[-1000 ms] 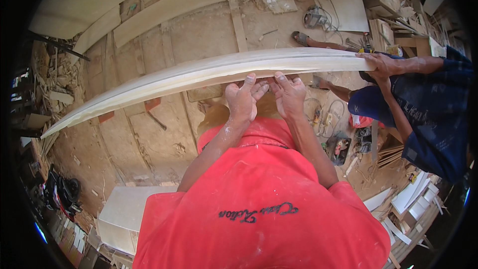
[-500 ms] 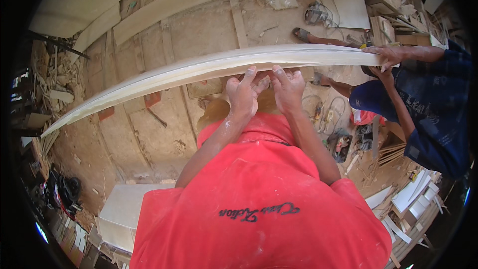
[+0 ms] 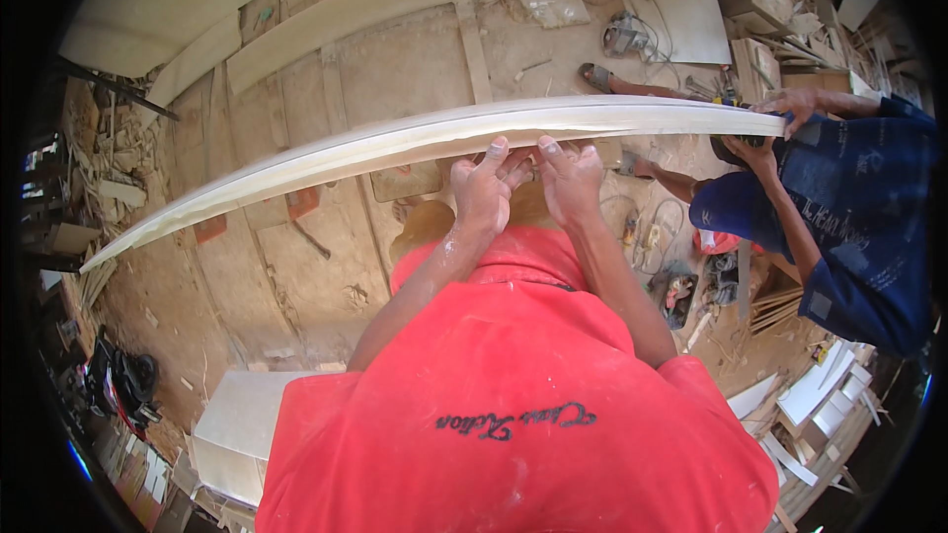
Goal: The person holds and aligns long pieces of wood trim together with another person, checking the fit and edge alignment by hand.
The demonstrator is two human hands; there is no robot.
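Long pale board (image 3: 425, 136) held at right by a co-worker (image 3: 857, 207)
Left hand (image 3: 481, 192) and right hand (image 3: 573, 188) are curled at its near edge; whether it is gripped cannot be told.

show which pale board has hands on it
The long pale board crossing mid-view: the left hand and right hand are at its near edge, and a co-worker grips its right end. The boards beyond it have none.
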